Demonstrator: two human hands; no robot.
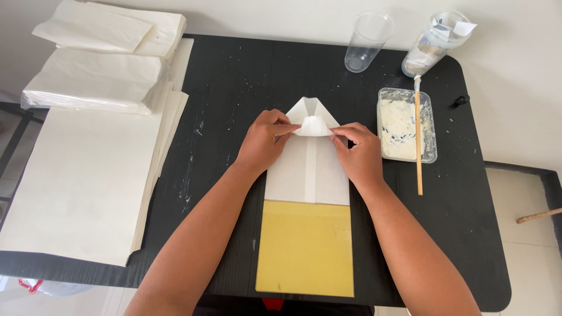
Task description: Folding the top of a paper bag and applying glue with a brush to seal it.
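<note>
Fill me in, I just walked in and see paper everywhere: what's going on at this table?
A person is folding a white paper piece on a black table. The left hand and right hand pinch a small flap near its pointed top. The paper's lower end lies on a yellow board. To the right sit a tub of white paste with a brush laid across it. Stacks of paper lie on the left.

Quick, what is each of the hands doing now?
Left hand: closed, pinching the folded paper flap.
Right hand: closed, pinching the same flap.
</note>
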